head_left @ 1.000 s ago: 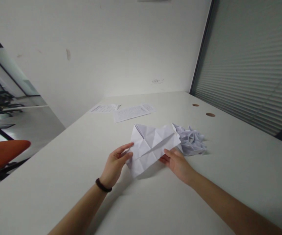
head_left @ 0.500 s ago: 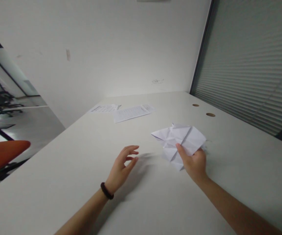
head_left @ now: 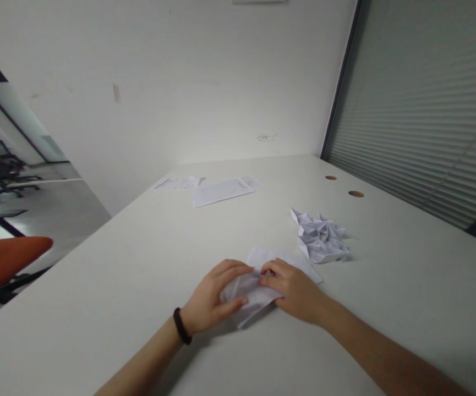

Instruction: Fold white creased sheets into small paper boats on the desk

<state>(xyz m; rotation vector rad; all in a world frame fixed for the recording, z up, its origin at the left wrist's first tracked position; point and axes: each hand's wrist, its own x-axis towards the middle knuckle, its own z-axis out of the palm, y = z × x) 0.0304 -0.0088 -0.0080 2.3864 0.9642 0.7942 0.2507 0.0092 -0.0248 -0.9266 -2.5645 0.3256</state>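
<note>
I am looking down through the head camera at a white table (head_left: 97, 308); both hands are resting on a white folded sheet (head_left: 281, 263) that is lying flat on the table near the middle of the view, a little toward six o'clock; the left hand (head_left: 211, 300) is coming in from about seven o'clock, its fingers (head_left: 233, 269) curling over the sheet's near-left part and its thumb pressing along the lower edge; the right hand (head_left: 295, 289) is coming in from about four o'clock, its fingertips (head_left: 268, 270) pressing down on the sheet's middle, just beside the left fingers; neither hand is closing around the paper, both are lying open and pressing it flat against the table rather than pinching it; a dark band (head_left: 180, 325) is sitting on the left wrist.

At about two o'clock from the hands, near but apart from the sheet, a pile of folded paper pieces (head_left: 320, 241) is lying on the table; further off toward twelve o'clock two printed sheets (head_left: 221, 190) are lying side by side near the table's far end; at about one o'clock two round holes (head_left: 355, 193) are showing in the tabletop beside the slatted blind (head_left: 427, 121); at nine o'clock, beyond the table's edge, an orange chair (head_left: 6, 261) is showing.
</note>
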